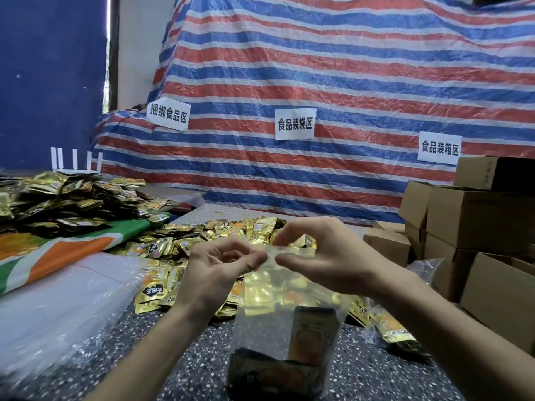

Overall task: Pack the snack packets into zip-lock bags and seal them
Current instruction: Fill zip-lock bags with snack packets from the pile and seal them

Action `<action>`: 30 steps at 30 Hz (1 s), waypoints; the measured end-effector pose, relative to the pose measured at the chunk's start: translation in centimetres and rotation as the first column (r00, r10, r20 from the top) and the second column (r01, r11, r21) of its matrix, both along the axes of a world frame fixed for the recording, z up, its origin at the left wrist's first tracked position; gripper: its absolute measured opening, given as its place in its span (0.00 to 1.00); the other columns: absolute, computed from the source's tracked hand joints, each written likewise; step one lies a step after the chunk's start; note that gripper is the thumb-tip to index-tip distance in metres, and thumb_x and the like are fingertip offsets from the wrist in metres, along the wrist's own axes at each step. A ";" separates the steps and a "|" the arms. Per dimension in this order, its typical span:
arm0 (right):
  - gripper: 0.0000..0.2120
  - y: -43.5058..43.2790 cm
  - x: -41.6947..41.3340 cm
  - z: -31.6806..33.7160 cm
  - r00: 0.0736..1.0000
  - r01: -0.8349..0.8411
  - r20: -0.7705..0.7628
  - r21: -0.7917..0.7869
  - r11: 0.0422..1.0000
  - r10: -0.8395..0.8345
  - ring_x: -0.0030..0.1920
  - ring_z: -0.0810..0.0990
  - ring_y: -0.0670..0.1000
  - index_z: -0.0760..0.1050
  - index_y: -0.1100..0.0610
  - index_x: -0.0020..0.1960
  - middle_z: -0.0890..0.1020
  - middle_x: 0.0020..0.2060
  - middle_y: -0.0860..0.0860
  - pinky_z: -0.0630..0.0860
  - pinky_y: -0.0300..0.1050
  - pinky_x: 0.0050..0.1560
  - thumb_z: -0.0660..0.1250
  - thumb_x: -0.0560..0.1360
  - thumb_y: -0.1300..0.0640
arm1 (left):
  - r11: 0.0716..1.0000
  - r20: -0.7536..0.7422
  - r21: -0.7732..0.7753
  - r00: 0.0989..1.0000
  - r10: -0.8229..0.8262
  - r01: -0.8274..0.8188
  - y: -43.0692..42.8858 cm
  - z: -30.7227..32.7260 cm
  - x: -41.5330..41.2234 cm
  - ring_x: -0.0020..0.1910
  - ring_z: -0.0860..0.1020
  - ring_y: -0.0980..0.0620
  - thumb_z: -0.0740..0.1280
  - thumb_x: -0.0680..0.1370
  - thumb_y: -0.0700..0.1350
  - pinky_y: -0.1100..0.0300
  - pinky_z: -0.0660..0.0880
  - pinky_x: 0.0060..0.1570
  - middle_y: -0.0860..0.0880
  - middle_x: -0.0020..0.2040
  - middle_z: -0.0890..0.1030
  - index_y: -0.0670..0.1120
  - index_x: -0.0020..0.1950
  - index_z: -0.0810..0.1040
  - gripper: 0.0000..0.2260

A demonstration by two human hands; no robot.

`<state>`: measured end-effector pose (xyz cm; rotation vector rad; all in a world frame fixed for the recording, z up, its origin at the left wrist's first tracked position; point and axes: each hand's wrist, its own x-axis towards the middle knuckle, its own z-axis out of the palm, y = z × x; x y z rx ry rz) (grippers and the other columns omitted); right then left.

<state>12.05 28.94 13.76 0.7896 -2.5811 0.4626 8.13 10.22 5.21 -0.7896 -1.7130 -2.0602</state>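
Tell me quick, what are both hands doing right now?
Left hand: pinching the top edge of the clear zip-lock bag.
Right hand: pinching the same top edge.

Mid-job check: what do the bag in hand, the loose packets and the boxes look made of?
Bag: thin clear plastic film, slightly glossy; contents show through. Packets: shiny gold foil-like film, likely metallised plastic, with bright glints. Boxes: plain brown cardboard, matte, with folded edges.

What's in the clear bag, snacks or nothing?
Not empty: the clear bag has snack packets showing through its bottom part.
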 end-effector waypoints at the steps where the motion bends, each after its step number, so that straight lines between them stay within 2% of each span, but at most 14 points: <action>1: 0.07 -0.5 -0.1 0.1 1.000 -0.006 -0.003 -0.004 1.000 0.006 0.49 0.80 0.41 0.83 0.52 0.52 0.84 0.48 0.43 0.79 0.42 0.52 0.72 0.76 0.52 | 1.000 -0.014 -0.015 1.000 0.021 -0.021 -0.1 0.0 0.0 0.35 0.81 0.52 0.76 0.67 0.47 0.64 0.78 0.39 0.46 0.33 0.83 0.47 0.37 0.85 0.05; 4: 0.03 -1.1 -0.3 0.1 0.999 -0.014 0.033 -0.003 1.000 0.015 0.44 0.82 0.43 0.84 0.53 0.48 0.84 0.42 0.45 0.81 0.45 0.48 0.72 0.76 0.55 | 0.993 -0.045 -0.081 0.996 0.081 -0.085 -0.7 -0.4 -0.1 0.35 0.80 0.51 0.75 0.68 0.50 0.59 0.78 0.40 0.45 0.34 0.83 0.49 0.39 0.86 0.06; 7: 0.02 -1.4 -0.3 -0.2 0.998 -0.030 0.052 -0.003 1.000 0.030 0.43 0.81 0.43 0.83 0.52 0.46 0.83 0.42 0.44 0.81 0.48 0.47 0.72 0.75 0.54 | 0.984 -0.086 -0.148 0.992 0.089 -0.101 -1.3 -0.6 -0.1 0.37 0.82 0.53 0.74 0.69 0.51 0.62 0.79 0.39 0.48 0.38 0.85 0.51 0.42 0.86 0.06; 9: 0.01 -1.8 -0.3 -0.3 0.999 -0.024 0.036 0.008 1.000 0.024 0.44 0.80 0.45 0.82 0.51 0.46 0.83 0.42 0.44 0.81 0.52 0.48 0.71 0.76 0.54 | 0.977 -0.121 -0.184 0.989 0.087 -0.109 -1.6 -0.5 -0.1 0.38 0.83 0.52 0.74 0.71 0.52 0.61 0.80 0.39 0.48 0.40 0.85 0.52 0.44 0.86 0.06; 13: 0.02 -2.3 -0.3 -0.4 1.000 -0.004 0.024 -0.005 1.000 0.004 0.44 0.80 0.48 0.81 0.49 0.43 0.83 0.41 0.46 0.79 0.58 0.47 0.70 0.75 0.55 | 0.962 -0.193 -0.212 0.973 0.130 -0.171 -1.7 -0.2 -0.1 0.38 0.82 0.46 0.74 0.73 0.50 0.52 0.79 0.41 0.49 0.38 0.85 0.51 0.43 0.85 0.04; 15: 0.04 -2.5 -0.3 -0.4 1.000 0.010 0.027 -0.021 1.000 -0.009 0.43 0.80 0.49 0.80 0.48 0.41 0.83 0.40 0.45 0.79 0.58 0.47 0.70 0.74 0.55 | 0.953 -0.221 -0.219 0.962 0.160 -0.208 -1.4 -0.3 -0.1 0.37 0.81 0.49 0.73 0.73 0.48 0.53 0.78 0.40 0.51 0.37 0.84 0.51 0.42 0.85 0.03; 17: 0.06 -2.5 -0.4 -0.4 0.999 0.013 0.043 -0.052 0.999 -0.011 0.41 0.79 0.47 0.79 0.48 0.40 0.82 0.38 0.45 0.80 0.57 0.46 0.70 0.73 0.57 | 0.940 -0.266 -0.209 0.941 0.210 -0.269 -1.1 -0.4 0.0 0.35 0.80 0.54 0.73 0.75 0.45 0.59 0.77 0.37 0.52 0.35 0.83 0.51 0.40 0.84 0.04; 20: 0.06 -2.5 -0.4 -0.5 0.996 -0.011 0.083 -0.062 0.998 0.017 0.38 0.76 0.41 0.79 0.48 0.39 0.82 0.38 0.44 0.78 0.47 0.42 0.71 0.73 0.57 | 0.935 -0.278 -0.190 0.930 0.241 -0.300 -0.8 -0.4 0.1 0.34 0.78 0.58 0.72 0.74 0.45 0.66 0.73 0.36 0.52 0.33 0.81 0.50 0.38 0.82 0.05; 22: 0.04 -2.5 -0.4 -0.5 0.994 -0.024 0.105 -0.063 0.998 0.031 0.37 0.75 0.41 0.81 0.53 0.41 0.82 0.39 0.45 0.75 0.41 0.39 0.71 0.74 0.54 | 0.939 -0.278 -0.205 0.936 0.214 -0.276 -0.9 -0.4 0.1 0.34 0.78 0.57 0.72 0.74 0.46 0.65 0.74 0.36 0.51 0.33 0.81 0.50 0.38 0.81 0.05; 25: 0.06 -2.5 -0.3 -0.3 0.992 -0.038 0.119 -0.054 0.998 0.044 0.39 0.77 0.42 0.82 0.55 0.44 0.82 0.39 0.45 0.74 0.40 0.40 0.71 0.76 0.53 | 0.946 -0.261 -0.221 0.949 0.176 -0.236 -1.3 -0.4 0.1 0.34 0.79 0.53 0.73 0.75 0.48 0.58 0.75 0.36 0.49 0.34 0.82 0.49 0.38 0.83 0.07; 27: 0.06 -2.5 -0.2 -0.2 0.992 -0.033 0.117 -0.053 0.998 0.039 0.39 0.76 0.41 0.82 0.54 0.43 0.81 0.38 0.43 0.74 0.41 0.40 0.71 0.76 0.53 | 0.941 -0.254 -0.247 0.952 0.168 -0.232 -1.6 -0.4 0.1 0.35 0.80 0.52 0.70 0.75 0.51 0.54 0.76 0.37 0.50 0.35 0.83 0.49 0.41 0.84 0.08; 30: 0.06 -2.6 -0.1 -0.2 0.996 -0.020 0.087 -0.056 0.998 0.024 0.39 0.76 0.43 0.80 0.51 0.40 0.77 0.34 0.41 0.77 0.47 0.41 0.72 0.75 0.52 | 0.899 -0.312 -0.348 0.937 0.157 -0.266 -1.9 -0.4 0.2 0.37 0.79 0.52 0.67 0.78 0.56 0.53 0.75 0.36 0.54 0.37 0.82 0.51 0.44 0.82 0.11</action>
